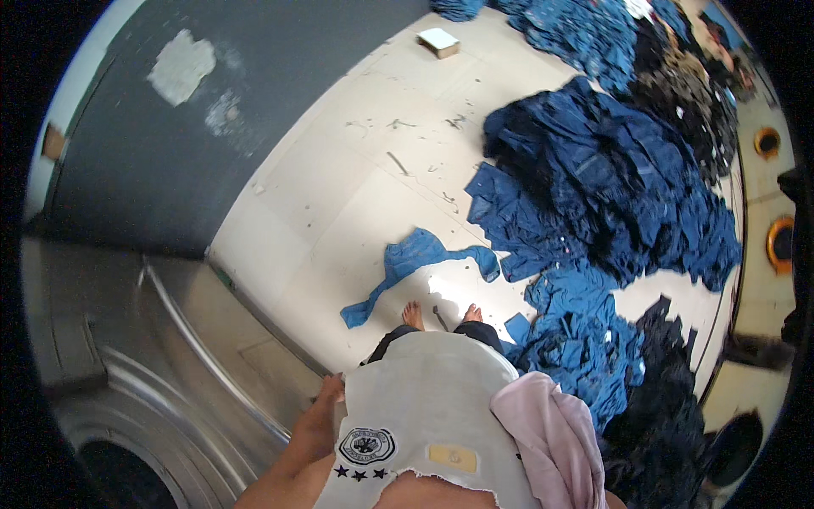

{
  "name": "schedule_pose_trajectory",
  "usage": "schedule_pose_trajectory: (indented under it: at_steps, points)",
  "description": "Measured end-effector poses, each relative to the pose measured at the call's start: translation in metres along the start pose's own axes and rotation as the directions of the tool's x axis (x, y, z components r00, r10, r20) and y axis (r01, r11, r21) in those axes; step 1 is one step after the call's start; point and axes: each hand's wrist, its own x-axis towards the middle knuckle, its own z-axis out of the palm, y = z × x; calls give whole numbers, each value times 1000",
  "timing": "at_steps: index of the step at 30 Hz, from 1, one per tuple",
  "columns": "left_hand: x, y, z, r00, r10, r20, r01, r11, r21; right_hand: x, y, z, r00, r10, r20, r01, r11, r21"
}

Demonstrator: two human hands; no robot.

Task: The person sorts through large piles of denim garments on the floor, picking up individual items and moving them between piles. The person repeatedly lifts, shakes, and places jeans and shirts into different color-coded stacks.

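Note:
My left hand [332, 388] hangs low beside the edge of a stainless steel machine [246, 339]. Its fingers are partly turned away, too small and blurred to show whether they are closed or hold anything. I cannot tell if it touches the metal. My right hand is out of sight. On that side a pale pink cloth [551, 433] drapes over my light grey shirt [432, 373]. Ahead of my bare feet a blue denim garment [415, 256] lies spread on the floor, nobody's hand on it.
A large dark blue heap of garments [602, 178] covers the floor at right, with lighter blue denim [581, 331] and black clothes [657, 424] nearer me. A small box [438, 42] stands far ahead. Machines with orange-rimmed round openings [780, 244] line the right; a grey wall [195, 127] rises left.

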Motion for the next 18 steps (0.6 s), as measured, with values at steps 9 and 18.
schedule_pose_trajectory:
  at_steps: [9,18]
  points:
    - [97,124,-194,889,439,-132,-369,856,361,-76,14,94,971,208,-121,-126,868,481]
    - [86,392,-257,595,763,-251,-796,603,-55,-137,13,85,943,328,-59,-125,512,850]
